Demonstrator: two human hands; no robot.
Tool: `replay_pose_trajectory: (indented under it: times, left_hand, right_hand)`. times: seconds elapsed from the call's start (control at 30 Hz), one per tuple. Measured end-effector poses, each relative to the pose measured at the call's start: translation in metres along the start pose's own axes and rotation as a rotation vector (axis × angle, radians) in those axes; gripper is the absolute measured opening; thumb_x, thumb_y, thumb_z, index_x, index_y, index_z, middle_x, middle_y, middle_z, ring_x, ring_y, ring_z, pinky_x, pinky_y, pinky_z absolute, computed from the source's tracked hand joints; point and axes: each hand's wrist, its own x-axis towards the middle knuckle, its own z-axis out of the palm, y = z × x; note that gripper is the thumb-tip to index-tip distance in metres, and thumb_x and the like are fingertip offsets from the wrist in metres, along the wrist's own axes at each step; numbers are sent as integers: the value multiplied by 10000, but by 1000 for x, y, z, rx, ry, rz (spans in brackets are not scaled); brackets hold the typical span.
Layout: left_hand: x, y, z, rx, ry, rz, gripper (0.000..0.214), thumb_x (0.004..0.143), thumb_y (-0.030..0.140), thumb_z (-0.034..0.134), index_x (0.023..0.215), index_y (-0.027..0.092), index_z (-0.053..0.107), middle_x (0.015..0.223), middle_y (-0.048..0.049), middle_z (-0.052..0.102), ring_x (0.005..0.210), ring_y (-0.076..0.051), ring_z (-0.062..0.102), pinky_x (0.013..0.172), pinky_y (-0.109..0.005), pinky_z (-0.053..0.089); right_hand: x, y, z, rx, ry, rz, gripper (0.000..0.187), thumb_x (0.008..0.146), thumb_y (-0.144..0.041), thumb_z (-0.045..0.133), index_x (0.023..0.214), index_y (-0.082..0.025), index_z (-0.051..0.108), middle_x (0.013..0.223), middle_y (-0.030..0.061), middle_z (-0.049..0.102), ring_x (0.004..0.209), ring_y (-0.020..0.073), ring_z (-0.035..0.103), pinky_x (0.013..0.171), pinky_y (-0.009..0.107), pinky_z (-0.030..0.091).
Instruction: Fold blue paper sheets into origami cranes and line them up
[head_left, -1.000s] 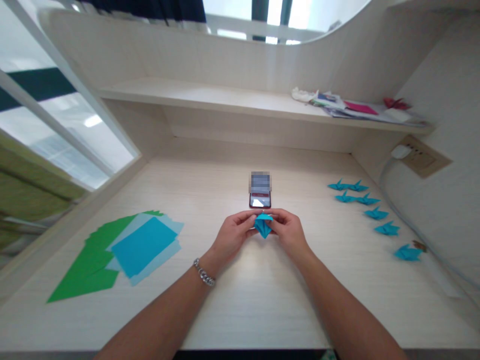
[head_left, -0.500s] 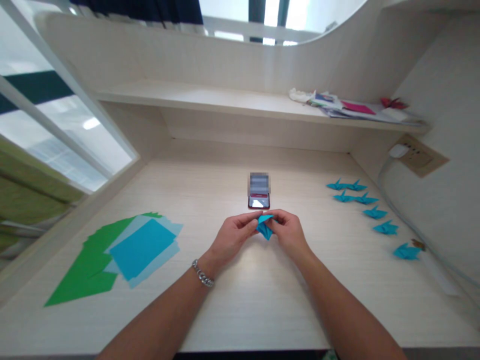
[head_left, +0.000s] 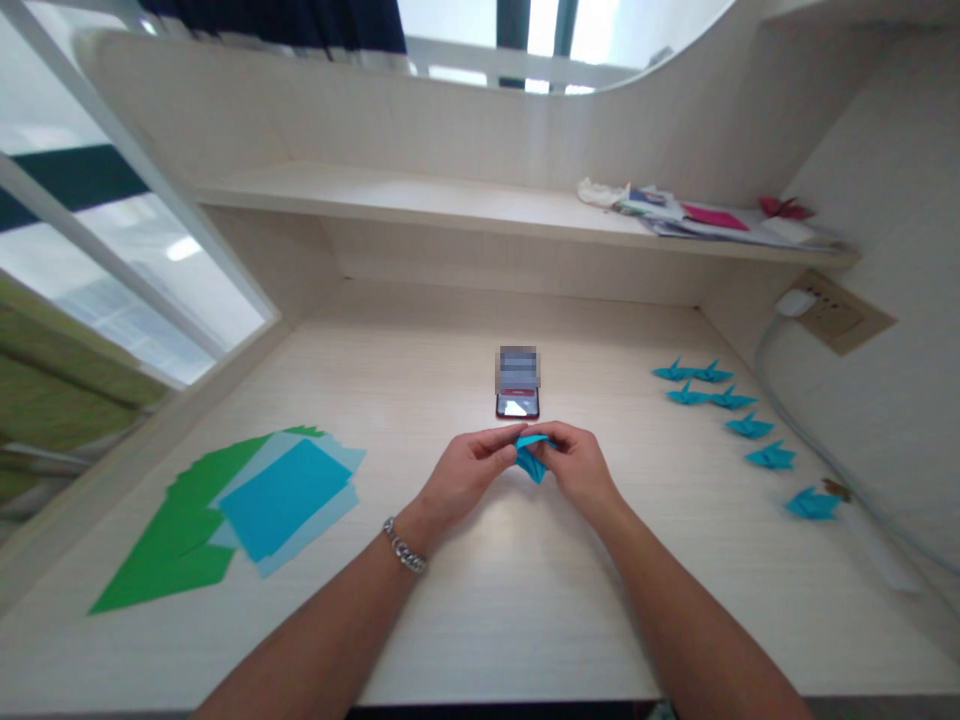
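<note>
A small piece of folded blue paper (head_left: pixel 532 463) is pinched between both hands, a little above the desk, with a pointed end facing me. My left hand (head_left: pixel 470 470) grips its left side between thumb and fingers; a silver chain bracelet (head_left: pixel 405 546) circles that wrist. On the other side my right hand (head_left: pixel 579 462) holds the paper, its thumb pressing on the fold. The fingers partly cover the paper, so its full shape is hidden. Just beyond the fingertips lies a phone (head_left: pixel 517 403) with a lit screen.
Blue sheets (head_left: pixel 289 495) lie over green sheets (head_left: pixel 169 540) on the desk's left. Several blue paper cranes (head_left: pixel 750 427) line the right side, near a white cable (head_left: pixel 795 425) plugged into a wall socket (head_left: pixel 840 310). Papers (head_left: pixel 712 218) rest on the shelf (head_left: pixel 420 200).
Both hands stay in nearly the same place. The folded paper has tilted slightly, its lower point shifting a little to the right.
</note>
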Motion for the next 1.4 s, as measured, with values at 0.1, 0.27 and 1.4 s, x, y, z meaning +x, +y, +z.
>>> replay_pose_trajectory:
  times: [0.1,0.27,1.4]
  left_hand:
    - [0,2,1,25,-4,1,388,782,267,685,1153,157,654,1216,-147,630,1115,-265,575,1014,-442,379]
    - [0,4,6,55,31,-7,362,786,250,673,1138,163,664,1208,-126,639,1091,-254,592,1007,-419,392]
    - [-3,-2,20,-199,196,-136,325,714,195,729,1033,139,714,995,-124,715,861,-216,651,783,-356,519]
  right_hand:
    - [0,1,0,-63,7,-2,160,737,-291,673,854,-195,725,864,54,716,791,204,637,731,317,501]
    - [-3,-1,4,-143,29,-2,171,775,-318,628,856,-185,698,811,40,696,751,188,614,682,285,483]
    - [-8,-7,10,-265,134,25,154,766,-287,616,820,-180,713,747,33,704,688,184,618,634,277,477]
